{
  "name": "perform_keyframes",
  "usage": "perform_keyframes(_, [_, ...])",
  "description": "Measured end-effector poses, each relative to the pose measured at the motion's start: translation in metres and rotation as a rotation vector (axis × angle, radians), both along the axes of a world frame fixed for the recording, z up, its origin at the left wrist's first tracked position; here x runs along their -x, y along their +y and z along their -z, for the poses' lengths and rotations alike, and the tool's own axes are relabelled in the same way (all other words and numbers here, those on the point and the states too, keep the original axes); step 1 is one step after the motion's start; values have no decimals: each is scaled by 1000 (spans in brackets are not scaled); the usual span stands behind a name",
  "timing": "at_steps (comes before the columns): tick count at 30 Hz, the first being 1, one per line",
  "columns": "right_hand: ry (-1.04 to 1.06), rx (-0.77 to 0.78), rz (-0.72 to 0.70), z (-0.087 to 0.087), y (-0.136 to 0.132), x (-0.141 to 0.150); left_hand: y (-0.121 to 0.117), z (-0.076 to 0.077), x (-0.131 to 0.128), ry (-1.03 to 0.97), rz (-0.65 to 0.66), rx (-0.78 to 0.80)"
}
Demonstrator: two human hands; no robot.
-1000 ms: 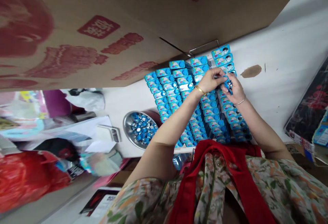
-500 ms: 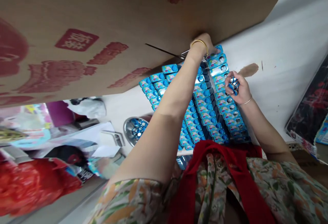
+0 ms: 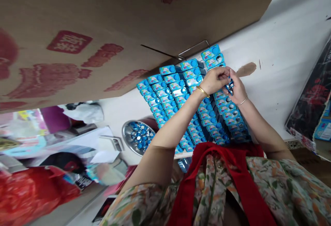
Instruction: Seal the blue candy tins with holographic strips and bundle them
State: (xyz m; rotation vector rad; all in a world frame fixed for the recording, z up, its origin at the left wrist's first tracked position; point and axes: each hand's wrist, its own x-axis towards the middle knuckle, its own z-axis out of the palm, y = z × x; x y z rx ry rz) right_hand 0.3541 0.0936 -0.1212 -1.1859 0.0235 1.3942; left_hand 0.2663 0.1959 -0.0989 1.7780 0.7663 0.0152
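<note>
Small blue-and-silver caps (image 3: 229,87) lie in my right hand (image 3: 239,89), whose fingers curl around them. My left hand (image 3: 214,80), with a gold bangle at the wrist, meets it there, thumb and fingers pinched together at a blue cap; the fingertips are partly hidden. Both hands are over the rightmost row of blue printed tins (image 3: 227,108). Several tins in that row show a round silvery spot, while the farthest tin (image 3: 210,51) has a blue round cap. More tins (image 3: 165,99) with blue round caps stand in rows to the left.
A large cardboard box (image 3: 124,22) with red print looms along the far side. A metal bowl (image 3: 126,143) of blue-and-silver caps stands left of the tins. Bags and papers (image 3: 104,157) crowd the left. A black plastic-wrapped item (image 3: 307,115) is at the right on the white table (image 3: 274,74).
My left hand has drawn back from the farthest tin to my right hand and pinches at the caps. That tin, partly covered before, now shows its blue cap.
</note>
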Motion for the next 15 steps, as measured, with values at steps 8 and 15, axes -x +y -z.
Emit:
perform_keyframes(8, [-28, 32, 20, -5, 0, -6, 41, 19, -18, 182, -183, -252])
perform_keyframes(15, [-41, -53, 23, -4, -7, -11, 87, 36, -40, 561, -52, -347])
